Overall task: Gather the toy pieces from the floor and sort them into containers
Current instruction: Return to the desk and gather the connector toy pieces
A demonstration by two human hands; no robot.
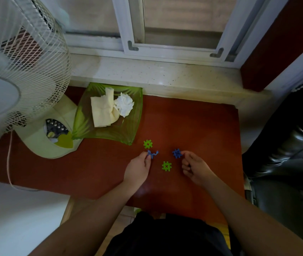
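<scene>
Two green hash-shaped toy pieces lie on the red-brown table (202,126): one (147,144) just above my left hand, the other (166,166) between my hands. My left hand (137,168) pinches a blue toy piece (152,154) at its fingertips. A second blue piece (176,153) is pinched by the thumb and forefinger of my right hand (195,168). Both blue pieces sit just above the table surface. At the table's back left stands a green translucent square dish (132,130).
The dish holds folded and crumpled tissue (110,109). A white desk fan (17,71) with its base (51,137) fills the left side, its cord (9,163) trailing down. A window sill (156,74) lies behind, a black chair (285,163) at right.
</scene>
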